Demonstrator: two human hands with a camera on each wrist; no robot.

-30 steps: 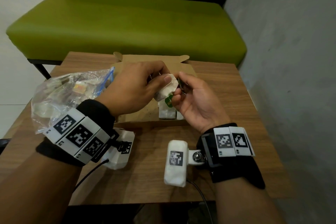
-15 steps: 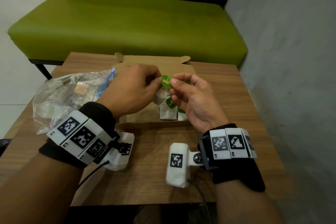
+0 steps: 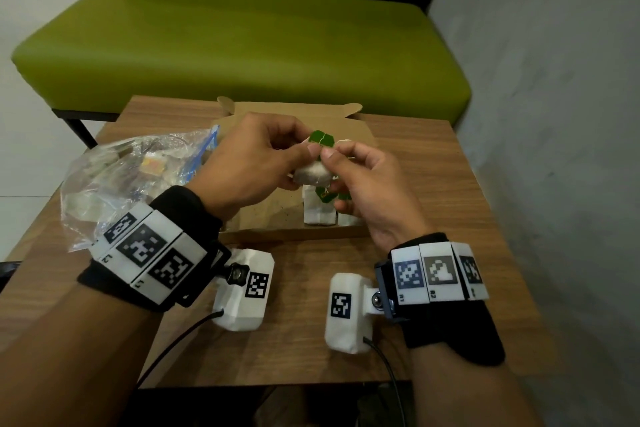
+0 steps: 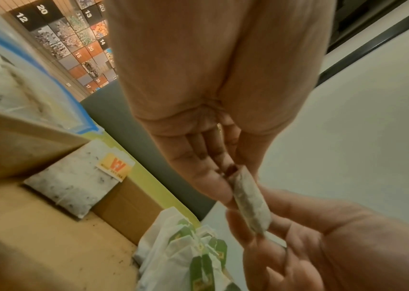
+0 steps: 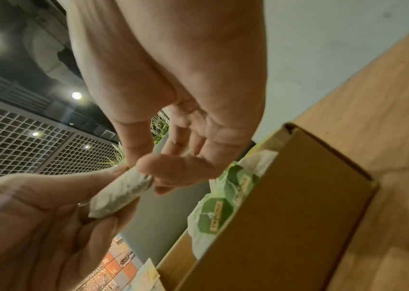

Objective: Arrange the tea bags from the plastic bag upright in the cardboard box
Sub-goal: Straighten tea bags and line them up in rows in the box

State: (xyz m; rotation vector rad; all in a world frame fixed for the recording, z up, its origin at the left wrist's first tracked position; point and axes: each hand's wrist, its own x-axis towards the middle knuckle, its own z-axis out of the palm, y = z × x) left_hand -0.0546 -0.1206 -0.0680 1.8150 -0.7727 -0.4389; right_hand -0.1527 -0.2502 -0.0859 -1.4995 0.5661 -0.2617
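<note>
Our left hand [image 3: 256,163] and right hand [image 3: 367,191] hide part of the cardboard box [image 3: 360,128]; the plastic bag's [image 3: 114,184] contents blur.

Lounge, green bench [image 3: 242,42], wooden table [image 3: 450,204]

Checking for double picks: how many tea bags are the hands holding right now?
1: a single tea bag, pinched between the left hand and right hand above the box. Both wrist views show only one; fingers could hide another.
</note>
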